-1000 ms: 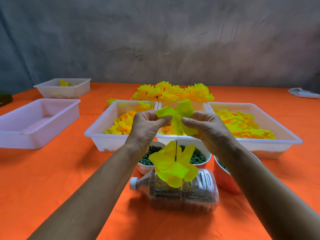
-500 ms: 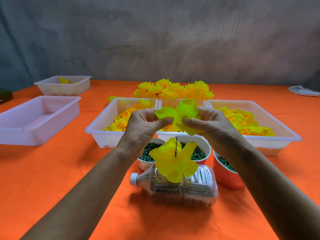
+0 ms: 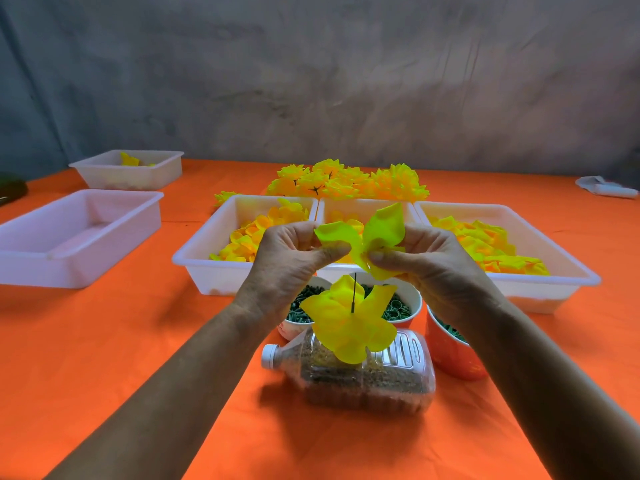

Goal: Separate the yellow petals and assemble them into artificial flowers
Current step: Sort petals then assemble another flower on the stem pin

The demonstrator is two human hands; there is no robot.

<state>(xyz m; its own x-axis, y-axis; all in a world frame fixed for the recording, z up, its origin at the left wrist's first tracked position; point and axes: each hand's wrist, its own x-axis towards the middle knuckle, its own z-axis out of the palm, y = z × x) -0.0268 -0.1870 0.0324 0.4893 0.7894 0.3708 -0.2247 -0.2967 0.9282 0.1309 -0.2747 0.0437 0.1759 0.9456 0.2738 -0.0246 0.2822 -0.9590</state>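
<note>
My left hand (image 3: 292,261) and my right hand (image 3: 429,265) both pinch a yellow-green petal piece (image 3: 375,233) held up between them, above the middle tray. Below it a partly built yellow flower (image 3: 346,327) sits on a thin dark stem wire (image 3: 353,293) that stands up from a clear plastic bottle (image 3: 363,379) lying on its side. Loose yellow petals fill the left tray (image 3: 214,268) and the right tray (image 3: 554,271). Finished yellow flowers (image 3: 349,183) lie in a heap behind the trays.
Two white cups (image 3: 412,299) with green parts and an orange cup (image 3: 450,358) stand by the bottle. An empty white tray (image 3: 69,237) and a smaller tray (image 3: 138,171) holding a petal sit at the left. A grey-white object (image 3: 606,188) lies far right on the orange table (image 3: 121,358).
Both hands have risen slightly with the petal piece and drawn closer to the camera. The piece has spread wider between the fingers. The flower on the bottle has not moved.
</note>
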